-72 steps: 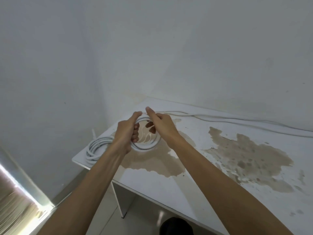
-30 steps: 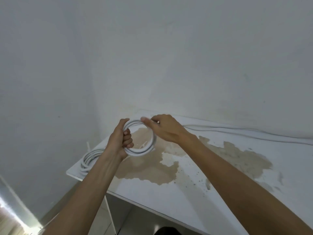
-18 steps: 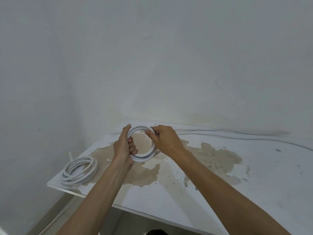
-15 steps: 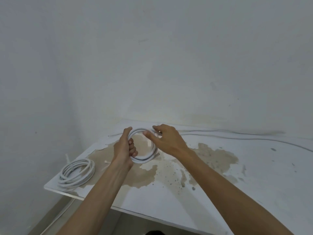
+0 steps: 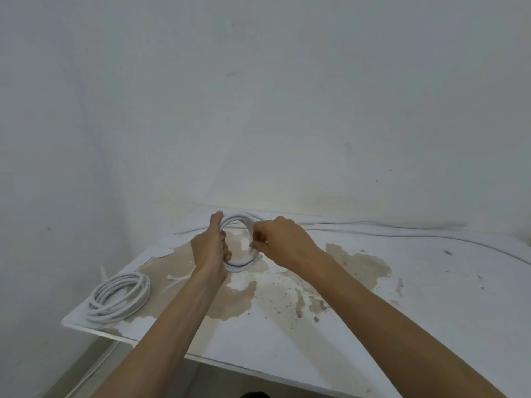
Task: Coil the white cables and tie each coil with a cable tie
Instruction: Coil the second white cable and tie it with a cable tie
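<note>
The left hand is clamping the small white coil above the stained table, while the right hand is pinching its right side — the springy, light cable is likely wanting a firm grip across all loops.

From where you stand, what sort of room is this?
Probably a bare utility or spare room: plain white walls, a worn white table with peeling brown patches, and loose cable along the back.

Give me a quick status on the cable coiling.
Left hand grips the coil; right hand pinches its right side. Loose cable trails along the wall. Nothing blocking.
</note>
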{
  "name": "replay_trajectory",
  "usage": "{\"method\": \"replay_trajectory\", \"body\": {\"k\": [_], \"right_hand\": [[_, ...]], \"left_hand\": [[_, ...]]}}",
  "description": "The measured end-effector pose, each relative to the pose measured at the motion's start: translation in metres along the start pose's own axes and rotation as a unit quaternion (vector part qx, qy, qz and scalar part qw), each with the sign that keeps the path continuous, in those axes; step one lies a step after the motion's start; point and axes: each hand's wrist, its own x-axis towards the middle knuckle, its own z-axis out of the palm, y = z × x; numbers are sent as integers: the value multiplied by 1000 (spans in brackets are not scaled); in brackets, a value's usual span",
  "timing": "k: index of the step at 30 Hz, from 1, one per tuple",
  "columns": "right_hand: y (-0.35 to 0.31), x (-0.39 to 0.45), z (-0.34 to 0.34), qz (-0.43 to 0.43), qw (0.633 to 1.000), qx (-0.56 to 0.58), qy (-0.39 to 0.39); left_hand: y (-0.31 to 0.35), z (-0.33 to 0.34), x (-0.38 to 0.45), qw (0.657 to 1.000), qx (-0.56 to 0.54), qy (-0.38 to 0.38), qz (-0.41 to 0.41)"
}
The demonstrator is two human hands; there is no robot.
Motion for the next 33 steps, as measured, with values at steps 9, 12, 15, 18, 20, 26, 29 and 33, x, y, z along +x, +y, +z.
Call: {"method": "replay_trajectory", "body": {"k": [9,12,15,18,20,26,29,33], "right_hand": [[-14,-1,32,-40,964,-70,252],[-12,-1,36,-54,953,-122,273],[-8,-3,39,-43,959,-122,252],[-9,-4,43,-24,968,-83,236],[-10,-6,45,-6,973,-51,224],[-12,-20,29,-4,983,173,54],[-9,-27,28,22,949,311,55],[-11,-25,27,74,884,425,182]], "left_hand": [[-19,4,-13,997,49,-39,44],[-22,4,-14,996,52,-64,33],[-25,2,-11,995,67,-77,22],[-25,1,-13,994,66,-87,25],[-25,1,-14,994,63,-90,28],[-22,-8,-6,994,63,-85,21],[-21,-15,-4,990,75,-108,41],[-28,-16,-9,981,102,-142,86]]}}
